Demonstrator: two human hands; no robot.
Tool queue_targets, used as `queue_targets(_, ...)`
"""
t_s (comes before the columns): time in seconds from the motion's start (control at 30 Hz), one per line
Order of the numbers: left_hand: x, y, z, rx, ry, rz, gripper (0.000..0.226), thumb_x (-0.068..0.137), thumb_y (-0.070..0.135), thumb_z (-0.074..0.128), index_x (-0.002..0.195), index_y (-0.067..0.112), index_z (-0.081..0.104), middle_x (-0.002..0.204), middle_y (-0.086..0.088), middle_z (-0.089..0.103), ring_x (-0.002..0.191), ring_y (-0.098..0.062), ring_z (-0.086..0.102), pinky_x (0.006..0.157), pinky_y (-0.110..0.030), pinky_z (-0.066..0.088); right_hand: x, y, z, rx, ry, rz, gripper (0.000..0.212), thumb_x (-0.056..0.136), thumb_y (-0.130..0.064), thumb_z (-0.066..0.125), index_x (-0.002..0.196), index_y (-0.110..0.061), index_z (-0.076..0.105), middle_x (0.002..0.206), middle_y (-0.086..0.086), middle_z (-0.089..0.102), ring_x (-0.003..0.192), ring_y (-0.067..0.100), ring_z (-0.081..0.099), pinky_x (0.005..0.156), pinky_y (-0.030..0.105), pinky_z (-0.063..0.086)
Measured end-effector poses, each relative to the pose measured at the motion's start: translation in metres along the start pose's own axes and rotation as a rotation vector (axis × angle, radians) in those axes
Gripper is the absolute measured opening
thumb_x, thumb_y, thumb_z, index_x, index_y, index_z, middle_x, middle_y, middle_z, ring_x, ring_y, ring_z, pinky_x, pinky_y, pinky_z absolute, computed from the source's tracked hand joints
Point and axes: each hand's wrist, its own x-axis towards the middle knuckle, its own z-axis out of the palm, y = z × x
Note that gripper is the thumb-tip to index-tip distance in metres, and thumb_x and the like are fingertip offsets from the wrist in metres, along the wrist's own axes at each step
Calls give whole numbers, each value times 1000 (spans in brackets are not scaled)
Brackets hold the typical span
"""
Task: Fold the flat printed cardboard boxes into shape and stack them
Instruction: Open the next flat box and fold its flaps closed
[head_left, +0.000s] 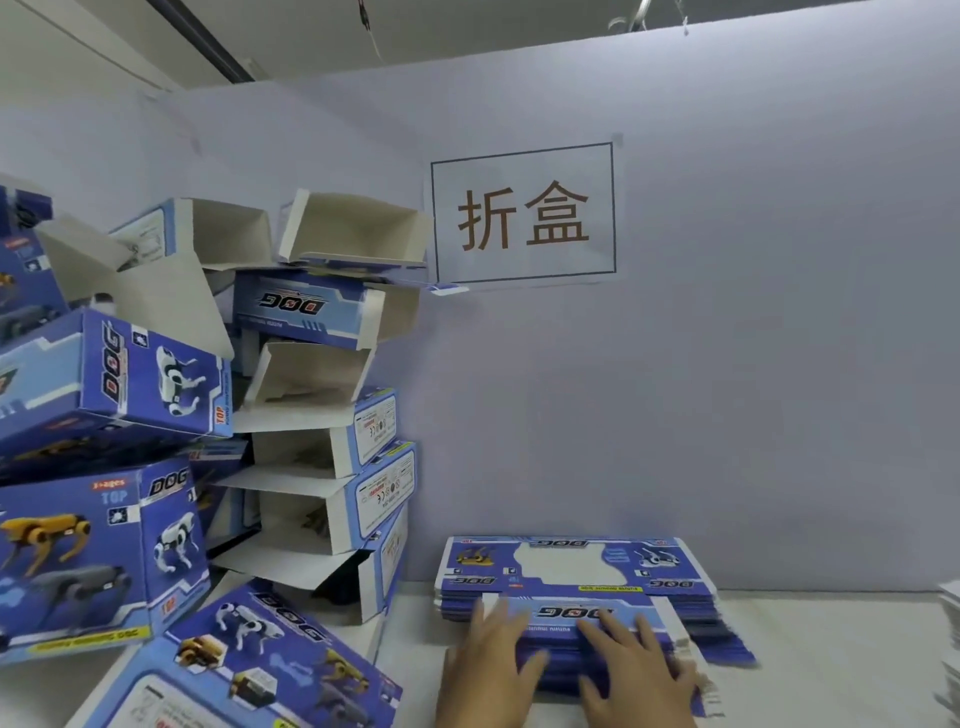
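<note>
Two bare hands at the bottom edge of the view, left hand (485, 662) and right hand (636, 675), no gloves, no rings, no watch or bracelet, no sleeve cuffs showing at the wrists, fingers slightly motion-blurred

Left grip (485, 657) and right grip (636, 670) lie flat (fingers spread).

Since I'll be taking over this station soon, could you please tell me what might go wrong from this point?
The pile of folded boxes at left leans, several with open flaps, so adding another could topple it. The stack of flat boxes is fanned out at its right edge; with both the left hand and right hand resting on it, sheets might slide or two lift together.
</note>
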Motion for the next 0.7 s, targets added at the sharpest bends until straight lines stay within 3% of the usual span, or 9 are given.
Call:
queue_targets(0.07,-2,-11,8,112,-8,-3,56,103,41,46,155,41,25,166,11,11,154,-16,7,120,-43,22,-1,1,-1,-12,14,11,56,95,-58,49,146,-58,25,162,-26,9,154,14,1,118,54,13)
queue_targets(0.1,-4,-13,7,121,44,8,47,105,39,43,151,40,34,163,7,24,150,-19,21,116,-40,27,-1,2,-1,-4,29,17,53,95,-59,50,144,-58,29,162,-27,13,153,13,3,118,54,13)
queue_targets(0.17,-6,-13,0,77,149,1,31,106,36,41,134,36,54,144,3,52,128,-21,48,103,-32,39,-2,3,1,16,66,17,49,94,-60,52,140,-59,36,159,-28,21,151,12,9,118,54,12)
queue_targets(0.2,-8,-14,-1,63,178,21,28,106,36,42,128,34,58,136,4,57,120,-19,53,98,-29,42,-3,4,3,19,81,11,48,94,-59,54,139,-59,38,157,-28,24,150,12,12,118,53,11)
queue_targets(0.33,-13,-17,-1,3,170,32,32,100,37,56,131,35,61,134,4,55,122,-13,52,100,-23,43,0,7,5,-11,140,18,45,93,-53,60,135,-58,45,148,-30,38,142,9,24,113,46,18)
queue_targets(0.43,-10,-20,-1,-5,161,25,33,101,37,54,133,34,61,136,0,51,126,-14,50,104,-23,45,3,6,5,-34,165,48,41,93,-53,60,133,-57,49,144,-27,46,136,8,32,109,42,24)
queue_targets(0.7,-10,-23,8,14,259,11,13,101,30,55,107,25,65,119,0,57,113,-18,57,82,-18,49,0,5,7,3,187,9,34,94,-57,55,128,-51,57,139,-24,51,132,7,36,108,41,25)
